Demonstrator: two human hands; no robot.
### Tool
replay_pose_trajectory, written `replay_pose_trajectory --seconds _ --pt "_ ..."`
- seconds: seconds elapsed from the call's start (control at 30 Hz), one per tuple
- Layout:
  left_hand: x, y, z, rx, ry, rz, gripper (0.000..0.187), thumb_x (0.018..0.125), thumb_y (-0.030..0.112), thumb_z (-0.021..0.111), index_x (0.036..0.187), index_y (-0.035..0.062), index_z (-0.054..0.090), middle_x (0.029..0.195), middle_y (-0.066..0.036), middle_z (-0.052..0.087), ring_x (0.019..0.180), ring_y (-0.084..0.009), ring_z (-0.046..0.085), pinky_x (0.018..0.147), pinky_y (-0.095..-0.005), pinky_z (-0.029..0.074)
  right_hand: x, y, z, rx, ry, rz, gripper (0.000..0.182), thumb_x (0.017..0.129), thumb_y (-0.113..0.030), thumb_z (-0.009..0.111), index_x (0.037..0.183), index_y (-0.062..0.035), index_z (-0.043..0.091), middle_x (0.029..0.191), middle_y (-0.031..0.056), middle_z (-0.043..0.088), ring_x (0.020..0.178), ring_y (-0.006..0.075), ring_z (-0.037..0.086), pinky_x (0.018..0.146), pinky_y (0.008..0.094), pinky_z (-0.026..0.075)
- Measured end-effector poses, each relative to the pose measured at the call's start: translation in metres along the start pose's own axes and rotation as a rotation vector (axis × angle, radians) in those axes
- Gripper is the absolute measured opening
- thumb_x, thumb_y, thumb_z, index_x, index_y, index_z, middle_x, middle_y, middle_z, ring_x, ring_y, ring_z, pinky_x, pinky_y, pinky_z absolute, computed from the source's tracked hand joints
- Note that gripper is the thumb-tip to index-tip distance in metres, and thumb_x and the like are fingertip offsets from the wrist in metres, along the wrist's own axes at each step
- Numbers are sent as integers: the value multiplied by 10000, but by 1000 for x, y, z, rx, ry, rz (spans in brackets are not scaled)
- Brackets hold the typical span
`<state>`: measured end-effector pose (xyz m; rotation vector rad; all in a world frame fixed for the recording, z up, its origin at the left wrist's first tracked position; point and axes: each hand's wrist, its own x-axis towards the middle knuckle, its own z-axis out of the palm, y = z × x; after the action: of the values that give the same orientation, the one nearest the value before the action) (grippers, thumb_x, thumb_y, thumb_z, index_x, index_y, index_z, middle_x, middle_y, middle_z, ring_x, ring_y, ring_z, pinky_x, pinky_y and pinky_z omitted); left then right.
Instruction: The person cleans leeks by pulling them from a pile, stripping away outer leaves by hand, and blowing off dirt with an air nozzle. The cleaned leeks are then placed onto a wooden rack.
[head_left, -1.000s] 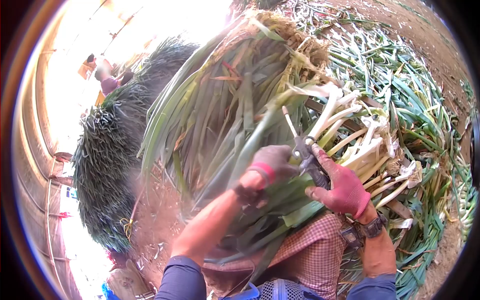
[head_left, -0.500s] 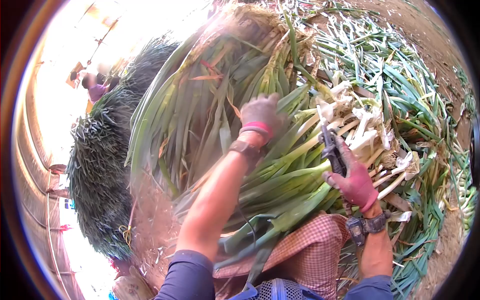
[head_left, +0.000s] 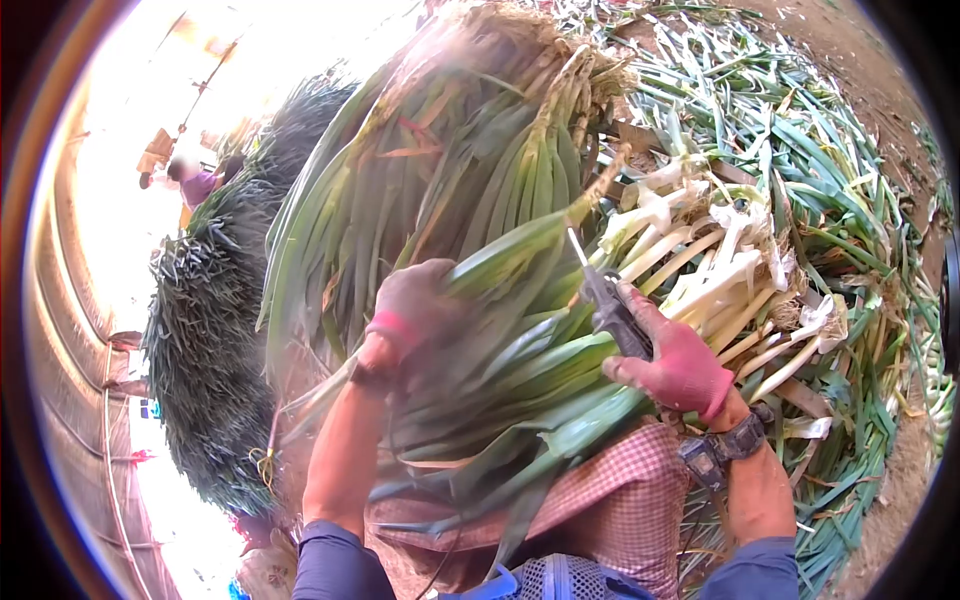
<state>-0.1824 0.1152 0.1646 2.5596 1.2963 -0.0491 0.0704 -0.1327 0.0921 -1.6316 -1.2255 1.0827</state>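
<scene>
My left hand [head_left: 415,300], in a dirty glove with a pink cuff, is closed round the green leaves of a leek [head_left: 525,248]. Motion smears the fingers, and the leek's root end points up and right. In my pink-gloved right hand [head_left: 685,365] is a dark air blow gun [head_left: 618,315] with a thin pale nozzle, its tip close to the held leek. Beneath both hands a bundle of leeks [head_left: 700,290] lies across my lap, white stems and roots to the right. A larger heap of untrimmed leeks [head_left: 430,150] stands just beyond my left hand.
Loose leaves [head_left: 800,190] cover the ground on the right. Farther left rises a tall dark-green stack of leeks [head_left: 205,350]. Behind it is a person in a purple top [head_left: 197,188]. My checked trouser leg [head_left: 630,490] is below the bundle.
My left hand has moved left and down from the heap, drawing a leek with it. The right hand with the air blow gun has shifted slightly left.
</scene>
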Motion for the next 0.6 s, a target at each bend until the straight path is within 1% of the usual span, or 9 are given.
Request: replay_pose_trajectory --seconds 0.1,0.2,0.27,0.33,0.37,0.4,0.5,0.53,0.6 --pt "-13 0 -4 -115 -69 -106 547 748 180 885 1257 29 754 1060 -170 800 982 -258 780 909 -360 582 15 -5 6 -74 18 121 1032 881 -426 800 1680 -23 287 1314 359 676 1218 456 696 1071 425 528" --pt "-9 -11 12 -167 -66 -82 524 769 170 878 1250 6 751 1023 -151 802 954 -200 766 901 -335 578 0 -11 10 -90 -89 24 1020 884 -427 797 1675 -20 297 1289 375 677 1206 470 695 1047 439 541" --pt "-5 -16 21 -325 -105 -151 493 798 134 876 1251 -13 749 1023 -104 802 944 -143 734 896 -310 571 -1 -5 16 -55 -95 1 1015 891 -436 788 1677 -26 294 1266 364 690 1191 461 704 1028 447 548" --pt "-2 -17 29 -447 -95 -218 464 819 82 866 1255 -24 747 1047 -57 796 949 -112 705 900 -289 565 6 -11 7 -158 -99 197 1011 897 -440 781 1683 -38 287 1253 350 700 1174 455 711 1020 452 547" --pt "-2 -17 30 -483 -85 -224 475 822 51 863 1270 -40 735 1082 -49 792 957 -114 704 908 -282 563 12 -23 0 -175 -110 333 1019 902 -450 773 1689 -44 269 1238 342 705 1149 451 717 1002 448 551" --pt "-3 -18 30 -485 -84 -225 475 822 51 863 1270 -40 735 1082 -49 792 957 -114 704 908 -282 563 12 -18 0 -177 -111 333 1019 902 -450 773 1689 -44 269 1238 342 705 1149 451 717 1002 448 551" --pt "-10 -8 21 -535 -96 -253 496 819 41 864 1286 -48 724 1099 -64 789 973 -118 705 922 -283 563 19 14 11 -218 -40 83 1039 908 -463 759 1699 -37 236 1212 329 716 1120 428 729 980 421 563" --pt "-8 -11 22 -581 -111 -248 514 821 39 867 1301 -59 712 1120 -72 786 988 -125 708 931 -286 565 23 9 9 -218 -39 84 1039 908 -463 759 1699 -37 236 1212 329 716 1120 428 729 980 421 563" --pt "-6 -16 25 -627 -127 -238 532 823 36 870 1315 -69 700 1141 -81 782 1003 -132 711 939 -289 566 40 -5 0 -144 -70 273 1026 902 -441 750 1694 -25 249 1206 325 719 1109 433 728 974 420 562"
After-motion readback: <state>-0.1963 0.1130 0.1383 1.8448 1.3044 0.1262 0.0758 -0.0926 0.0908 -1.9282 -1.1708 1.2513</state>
